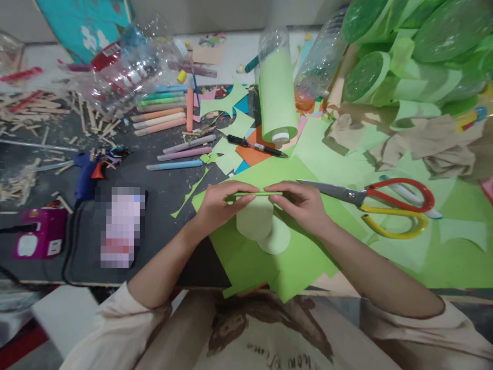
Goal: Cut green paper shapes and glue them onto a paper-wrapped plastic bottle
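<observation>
My left hand [225, 203] and my right hand [296, 203] pinch the two ends of a thin strip of green paper [264, 193], which I see nearly edge-on between my fingertips. Just below it, two pale green paper circles [254, 221] overlap; whether the upper one joins the strip I cannot tell. Under them lies a bright green paper sheet [246, 262]. To the right of my right hand rest large scissors [348, 195] with one red and one yellow handle, blades pointing toward the hand. A black pen [258, 146] lies beyond my hands.
A bottle wrapped in green paper [278, 92] lies behind the pen. Felt pens [162, 121], a blue glue gun [84, 174], a purple box [40, 234] and a blurred-out phone [121, 226] are at left. Clear bottles [134, 67], green-papered bottle pieces [408, 77] and crumpled brown paper [431, 146] crowd the back.
</observation>
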`<state>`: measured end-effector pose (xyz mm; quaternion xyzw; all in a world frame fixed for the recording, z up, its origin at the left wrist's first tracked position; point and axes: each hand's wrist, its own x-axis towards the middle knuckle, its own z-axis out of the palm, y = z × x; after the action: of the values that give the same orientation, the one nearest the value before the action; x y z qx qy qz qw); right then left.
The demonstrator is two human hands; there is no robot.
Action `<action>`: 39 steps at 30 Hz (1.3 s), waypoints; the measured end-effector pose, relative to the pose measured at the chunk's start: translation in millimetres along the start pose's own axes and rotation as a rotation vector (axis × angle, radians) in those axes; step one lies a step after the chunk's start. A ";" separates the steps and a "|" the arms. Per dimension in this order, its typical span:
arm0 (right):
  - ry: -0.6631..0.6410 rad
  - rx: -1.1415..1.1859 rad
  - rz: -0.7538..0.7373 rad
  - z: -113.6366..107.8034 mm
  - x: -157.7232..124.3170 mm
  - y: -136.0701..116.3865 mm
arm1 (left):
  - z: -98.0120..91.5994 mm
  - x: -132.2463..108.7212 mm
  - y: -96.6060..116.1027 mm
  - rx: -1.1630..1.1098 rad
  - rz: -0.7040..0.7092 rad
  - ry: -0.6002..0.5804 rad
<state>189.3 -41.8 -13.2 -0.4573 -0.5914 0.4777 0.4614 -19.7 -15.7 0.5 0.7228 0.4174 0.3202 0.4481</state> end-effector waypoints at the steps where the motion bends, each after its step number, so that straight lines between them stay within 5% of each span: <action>1: 0.007 0.004 0.018 -0.7 0.0 -0.1 | -0.7 -0.1 -0.5 -0.006 -0.025 0.020; 14: 0.174 0.193 0.152 0.4 4.3 -3.2 | -2.2 4.5 -5.5 -0.175 -0.175 0.236; 19: 0.163 0.216 0.217 -1.7 5.5 -6.6 | -16.6 11.6 -23.2 -0.195 -0.068 0.625; 22: 0.119 0.197 0.229 -3.6 3.5 -7.2 | -21.7 13.3 -32.6 -0.172 -0.035 0.710; 27: 0.067 0.038 0.071 -4.2 -0.4 -0.2 | -24.8 10.8 -40.6 -0.040 -0.023 0.705; 31: -0.083 -0.413 -0.189 -0.2 -1.0 7.7 | -23.8 8.0 -38.0 0.072 0.085 0.672; 34: -0.175 -0.676 -0.292 1.8 -1.1 10.6 | -17.7 4.8 -28.2 0.208 0.177 0.512; 39: -0.160 -0.687 -0.317 -1.2 0.6 11.4 | -5.6 0.9 -17.6 0.487 0.304 0.099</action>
<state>191.5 -39.6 -24.3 -0.4494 -0.8145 0.2086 0.3019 -29.6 -8.4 -13.4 0.8469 0.3902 0.3089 0.1871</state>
